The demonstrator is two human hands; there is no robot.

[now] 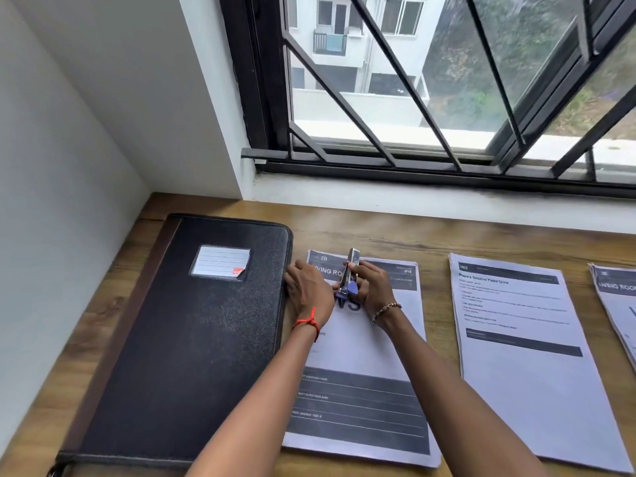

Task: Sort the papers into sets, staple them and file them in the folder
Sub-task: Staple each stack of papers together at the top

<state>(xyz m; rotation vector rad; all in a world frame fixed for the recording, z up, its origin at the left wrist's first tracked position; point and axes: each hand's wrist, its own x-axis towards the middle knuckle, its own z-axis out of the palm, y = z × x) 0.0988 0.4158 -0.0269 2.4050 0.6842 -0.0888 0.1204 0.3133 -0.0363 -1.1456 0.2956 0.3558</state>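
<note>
wood-grain worktop (378,232) tucked under a black barred window (413,98), and we're at the stapling stage. the right hand (373,287) has its grip closed round a silver metal stapler (349,273) with a blue tab, standing it almost on end. the left hand (308,287) lies with fingers spread just left of that grip, pressing down the top corner of the near set of white printed papers (361,356) beneath.

to do this well, i'd say: tip the stapler down flat, slide its mouth over the top-left corner, square the sheet edges under the left palm first, then squeeze once, firmly. whether the stapler's mouth is already round the sheets i can't tell from here.

to the left of the grip, touching the paper's edge, lies the closed black leather-look folder (192,339). off to the right of the grip sits a second white paper set (516,339), and a third set (619,304) is cut off at the frame edge.

now the writing: the near sheet's header reads "2b", "living roo…" and "#16", with large letters half hidden by the hands. the second set's title ends in "paste drink". the third shows "living roo…" again. the folder's lined label (220,263) looks blank, with a red mark in one corner.
</note>
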